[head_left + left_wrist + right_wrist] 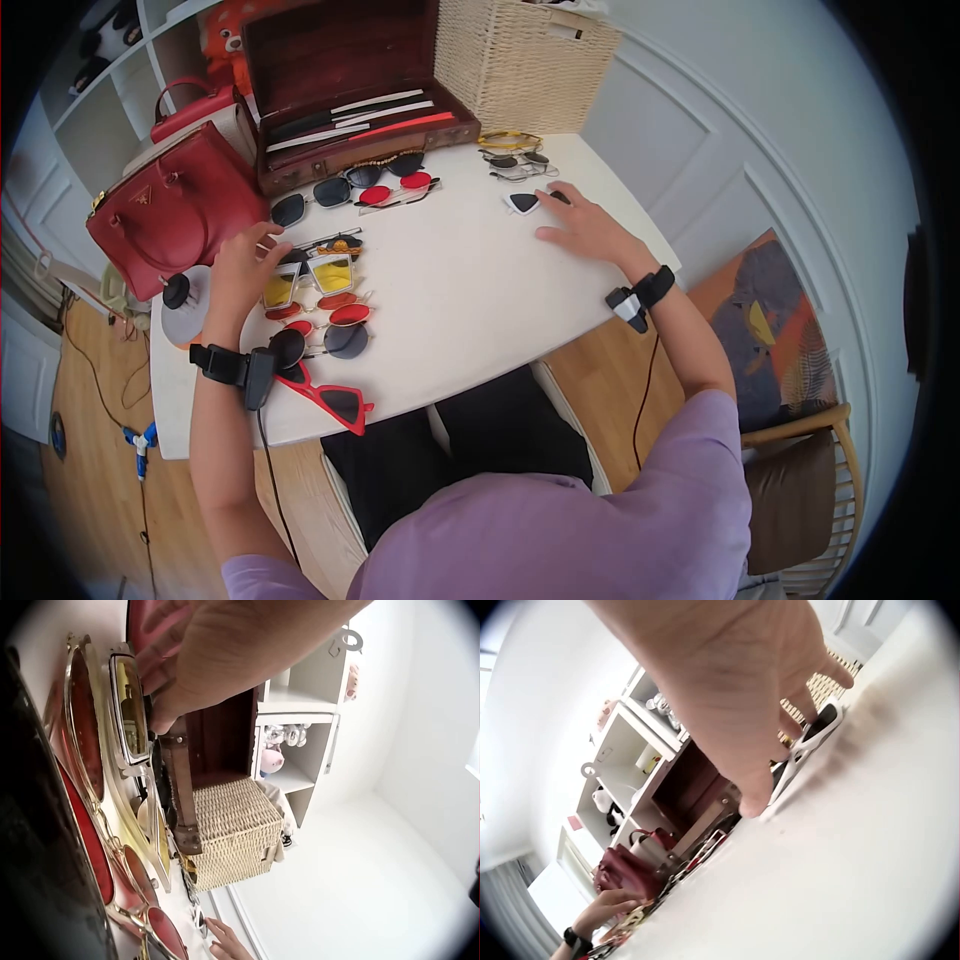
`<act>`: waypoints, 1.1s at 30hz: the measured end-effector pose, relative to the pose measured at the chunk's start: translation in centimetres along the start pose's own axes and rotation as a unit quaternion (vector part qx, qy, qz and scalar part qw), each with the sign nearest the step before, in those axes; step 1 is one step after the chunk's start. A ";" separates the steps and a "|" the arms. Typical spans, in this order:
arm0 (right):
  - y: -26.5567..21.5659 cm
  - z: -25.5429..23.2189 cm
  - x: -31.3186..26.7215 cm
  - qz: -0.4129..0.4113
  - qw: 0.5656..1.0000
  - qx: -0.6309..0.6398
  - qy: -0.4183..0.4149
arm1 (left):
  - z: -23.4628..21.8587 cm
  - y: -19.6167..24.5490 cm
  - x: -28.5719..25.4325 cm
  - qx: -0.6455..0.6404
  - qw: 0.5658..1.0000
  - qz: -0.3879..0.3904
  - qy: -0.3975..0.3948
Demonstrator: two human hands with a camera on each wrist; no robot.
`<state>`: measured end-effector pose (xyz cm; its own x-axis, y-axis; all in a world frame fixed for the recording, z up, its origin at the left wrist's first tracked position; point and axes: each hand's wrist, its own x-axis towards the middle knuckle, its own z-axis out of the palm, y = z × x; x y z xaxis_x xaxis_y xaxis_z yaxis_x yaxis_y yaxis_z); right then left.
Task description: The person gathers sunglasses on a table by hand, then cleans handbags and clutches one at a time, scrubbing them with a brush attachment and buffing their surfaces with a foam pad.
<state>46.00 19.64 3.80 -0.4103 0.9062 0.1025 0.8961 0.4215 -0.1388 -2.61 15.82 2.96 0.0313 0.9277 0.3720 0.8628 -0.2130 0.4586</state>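
Observation:
My right hand [590, 232] is at the right of the table, its fingers spread at white-framed sunglasses [522, 204] with dark lenses. In the right wrist view, the fingertips overlap the white frame [826, 724] and the thumb lies by its near end. My left hand [243, 268] hovers by a column of sunglasses at the left, fingers loosely extended. Nearest it are square yellow-lensed sunglasses [331, 274]. Below them lie red-lensed sunglasses [349, 314], round dark sunglasses [347, 340] and red-framed sunglasses [342, 404].
An open brown case [370, 152] holding long flat pieces stands at the back, beside a woven basket [520, 70]. Red handbag [180, 210] at left. More glasses lie before the case, including dark sunglasses [332, 192], and by the basket, including yellow-framed glasses [509, 140].

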 end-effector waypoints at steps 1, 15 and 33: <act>0.6 0.3 0.4 -0.001 1.000 -0.002 0.013 | 0.0 0.0 0.0 0.001 1.000 0.002 0.001; 0.1 0.6 4.2 -0.018 0.997 -0.041 0.055 | -0.1 0.0 0.0 0.007 1.000 -0.004 -0.001; -9.4 1.3 0.8 -0.192 0.981 0.001 -0.035 | 0.3 -0.5 0.0 0.006 1.000 -0.006 0.000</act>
<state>36.99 16.48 3.91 -0.7284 0.6806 0.0790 0.6729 0.7322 -0.1051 -2.88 16.03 2.55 0.0215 0.9300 0.3670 0.8692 -0.1988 0.4527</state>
